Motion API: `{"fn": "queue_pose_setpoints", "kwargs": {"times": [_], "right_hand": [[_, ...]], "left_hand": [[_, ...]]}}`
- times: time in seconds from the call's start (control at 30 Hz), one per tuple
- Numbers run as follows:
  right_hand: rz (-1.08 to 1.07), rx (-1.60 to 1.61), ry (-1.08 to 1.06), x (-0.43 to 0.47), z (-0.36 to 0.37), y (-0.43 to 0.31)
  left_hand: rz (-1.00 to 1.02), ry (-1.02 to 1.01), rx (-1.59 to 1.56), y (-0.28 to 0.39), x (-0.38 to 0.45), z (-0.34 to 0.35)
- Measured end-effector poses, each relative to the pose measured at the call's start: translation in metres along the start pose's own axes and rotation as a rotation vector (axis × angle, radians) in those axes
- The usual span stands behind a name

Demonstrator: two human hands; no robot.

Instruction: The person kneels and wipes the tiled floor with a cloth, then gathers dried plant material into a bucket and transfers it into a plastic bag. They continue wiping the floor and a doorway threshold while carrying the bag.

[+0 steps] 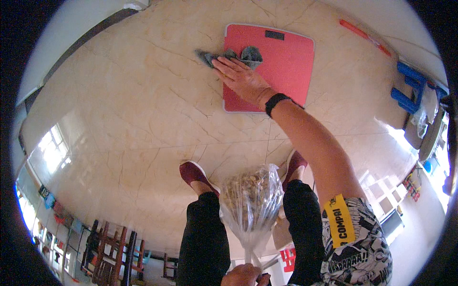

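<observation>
My right hand [241, 78] reaches over the left part of a pink-red bathroom scale [286, 68] on the floor. It presses on a crumpled grey-green cloth [252, 55], which lies partly on the scale and partly past its left edge. A dark display window [274, 34] shows near the scale's top edge. At the bottom of the view, my left hand [243, 275] grips the gathered neck of a clear plastic bag [250, 200]. The bag hangs between my legs and holds many small brownish pieces, whose kind I cannot tell.
Marbled floor tiles [143, 107] surround the scale. A red and white stick-like object [365, 37] lies at the upper right, above a blue plastic stool [411, 87]. My maroon shoes [195, 173] stand below the scale. Wooden chairs [114, 254] are at the lower left.
</observation>
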State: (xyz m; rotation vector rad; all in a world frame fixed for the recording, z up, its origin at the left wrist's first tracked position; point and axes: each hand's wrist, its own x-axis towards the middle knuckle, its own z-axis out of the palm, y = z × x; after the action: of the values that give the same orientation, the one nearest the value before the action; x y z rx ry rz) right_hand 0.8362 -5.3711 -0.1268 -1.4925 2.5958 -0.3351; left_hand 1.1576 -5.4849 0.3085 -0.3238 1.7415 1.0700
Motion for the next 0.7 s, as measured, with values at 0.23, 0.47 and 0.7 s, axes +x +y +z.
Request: {"fn": "queue_pose_setpoints", "kwargs": {"times": [0.23, 0.47, 0.7], "right_hand": [[0.414, 0.153, 0.272, -0.040, -0.010, 0.119], [0.998, 0.111, 0.383, -0.167, -0.016, 0.085], [0.410, 0.410, -0.019, -0.156, 0.006, -0.075]], "left_hand": [[-0.028, -0.078, 0.066, 0.017, 0.006, -0.003], [0.040, -0.001, 0.095, 0.030, 0.006, 0.010], [0.009, 0.050, 0.145, 0.038, 0.013, 0.004]]}}
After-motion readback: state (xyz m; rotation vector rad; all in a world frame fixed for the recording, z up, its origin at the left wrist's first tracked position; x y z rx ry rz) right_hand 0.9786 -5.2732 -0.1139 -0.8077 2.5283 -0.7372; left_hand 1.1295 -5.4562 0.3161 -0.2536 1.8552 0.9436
